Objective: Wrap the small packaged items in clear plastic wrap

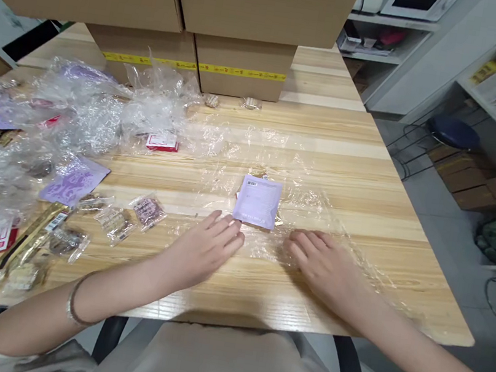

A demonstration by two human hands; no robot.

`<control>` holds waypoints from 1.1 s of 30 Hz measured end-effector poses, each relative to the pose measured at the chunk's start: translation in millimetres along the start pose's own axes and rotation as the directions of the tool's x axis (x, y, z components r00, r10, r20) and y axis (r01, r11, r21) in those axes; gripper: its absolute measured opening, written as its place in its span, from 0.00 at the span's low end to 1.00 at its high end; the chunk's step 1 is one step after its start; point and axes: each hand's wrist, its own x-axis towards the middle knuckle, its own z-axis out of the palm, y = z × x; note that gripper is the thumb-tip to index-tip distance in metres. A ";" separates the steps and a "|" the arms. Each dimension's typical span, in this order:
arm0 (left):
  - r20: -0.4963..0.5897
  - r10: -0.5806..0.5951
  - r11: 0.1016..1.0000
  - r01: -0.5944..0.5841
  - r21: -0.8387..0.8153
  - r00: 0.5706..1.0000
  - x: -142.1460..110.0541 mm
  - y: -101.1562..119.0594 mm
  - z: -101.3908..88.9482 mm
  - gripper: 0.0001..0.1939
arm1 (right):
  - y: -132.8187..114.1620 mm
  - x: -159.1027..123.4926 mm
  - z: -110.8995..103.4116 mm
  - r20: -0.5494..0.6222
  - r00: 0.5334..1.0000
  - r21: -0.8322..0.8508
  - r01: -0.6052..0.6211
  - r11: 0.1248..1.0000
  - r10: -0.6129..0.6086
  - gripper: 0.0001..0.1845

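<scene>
A sheet of clear bubble wrap lies spread on the table. On its middle rests a lilac sachet with a barcode label, covering other small packets whose edges peek out. My left hand is at the near edge of the wrap, just left of the sachet's lower corner, with bent fingers closed on the film. To the right of the sachet, my right hand has its fingers curled on the same sheet. Both palms face down, so the fingertips' hold on the film is partly hidden.
Bubble-wrapped bundles crowd the left side. Among loose packets there lie another purple sachet, a gold stick pack and a small purple packet. Cardboard boxes stand at the back. A blue stool is beyond the table's right edge.
</scene>
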 end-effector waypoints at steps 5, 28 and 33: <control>-0.015 -0.237 0.969 0.236 -0.075 0.971 -28.8 -17.6 -10.8 0.28 | 33.1 0.6 -7.6 -0.073 0.980 0.327 -0.152 0.933 0.185 0.12; -0.042 -0.071 0.927 0.050 -0.371 0.997 -25.0 -51.1 23.1 0.14 | 145.8 52.1 13.7 0.383 0.850 0.818 -0.494 0.296 0.361 0.19; 0.071 -0.486 0.478 0.333 -0.813 0.871 -20.0 -69.9 15.3 0.15 | 172.0 64.0 22.8 0.516 0.827 0.798 -0.559 0.226 0.225 0.27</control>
